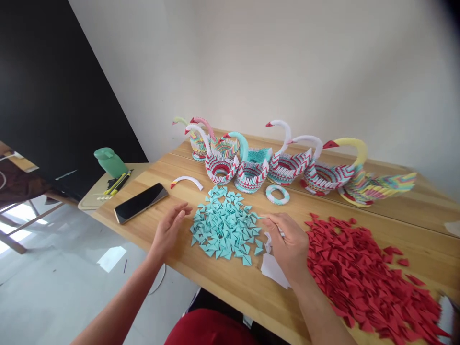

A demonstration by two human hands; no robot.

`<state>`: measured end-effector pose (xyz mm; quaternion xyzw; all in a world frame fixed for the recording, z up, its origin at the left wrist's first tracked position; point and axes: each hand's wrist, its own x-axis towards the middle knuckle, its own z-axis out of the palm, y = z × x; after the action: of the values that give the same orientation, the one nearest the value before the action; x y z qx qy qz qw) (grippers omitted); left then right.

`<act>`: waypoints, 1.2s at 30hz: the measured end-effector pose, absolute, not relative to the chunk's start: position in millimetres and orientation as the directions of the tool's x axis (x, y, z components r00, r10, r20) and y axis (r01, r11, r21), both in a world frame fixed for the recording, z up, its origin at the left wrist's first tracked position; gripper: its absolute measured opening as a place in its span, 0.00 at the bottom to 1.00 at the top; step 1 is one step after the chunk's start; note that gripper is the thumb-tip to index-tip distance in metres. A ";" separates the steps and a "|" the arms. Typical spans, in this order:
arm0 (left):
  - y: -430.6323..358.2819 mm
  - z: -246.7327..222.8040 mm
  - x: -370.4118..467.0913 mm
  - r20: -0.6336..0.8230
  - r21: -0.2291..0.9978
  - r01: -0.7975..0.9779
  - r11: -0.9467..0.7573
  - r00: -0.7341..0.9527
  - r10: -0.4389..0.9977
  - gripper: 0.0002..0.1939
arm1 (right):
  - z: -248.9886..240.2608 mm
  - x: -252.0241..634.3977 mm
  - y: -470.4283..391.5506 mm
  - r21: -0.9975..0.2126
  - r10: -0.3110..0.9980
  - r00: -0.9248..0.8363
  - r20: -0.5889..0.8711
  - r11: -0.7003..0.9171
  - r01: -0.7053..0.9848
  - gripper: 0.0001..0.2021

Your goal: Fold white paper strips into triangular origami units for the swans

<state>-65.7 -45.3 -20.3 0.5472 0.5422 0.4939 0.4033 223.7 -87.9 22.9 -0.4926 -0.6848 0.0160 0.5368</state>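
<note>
A pile of teal folded paper triangles [226, 223] lies on the wooden table between my hands. My left hand [170, 227] is held beside the pile's left edge, fingers loosely apart and with nothing in them. At the pile's right edge, my right hand [287, 239] pinches a small teal paper piece [259, 217] between thumb and forefinger. White paper pieces [273, 269] lie under and beside that hand, partly hidden by it. To its right spreads a large heap of red folded paper triangles [370, 278].
Several folded-paper swans [251, 175] line the table's back. In front of them are a teal-and-white paper ring [277, 194] and a white curved swan neck [187, 180]. A phone [141, 203] lies at left. A green container [110, 163] and a yellow cutter [120, 183] rest beyond it.
</note>
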 end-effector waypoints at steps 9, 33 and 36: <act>-55.6 -10.6 -19.6 0.100 0.992 0.076 -0.103 0.037 0.994 0.20 | 10.7 216.2 -82.8 -0.541 0.752 -0.099 0.651 0.552 0.634 0.12; 59.2 7.0 1.8 0.147 0.517 0.653 -0.554 0.570 0.808 0.17 | -22.2 238.3 -58.5 -0.386 0.904 -0.190 0.384 0.343 0.856 0.25; 55.6 17.8 -3.3 0.161 0.570 0.617 -0.543 0.564 0.810 0.18 | -13.8 239.3 -61.6 -0.512 0.887 -0.145 0.437 0.379 0.771 0.23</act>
<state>-3.3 55.6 17.8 0.8534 0.4179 0.2078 0.2320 239.3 -61.6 -13.8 -0.5512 -0.7522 0.0828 0.3514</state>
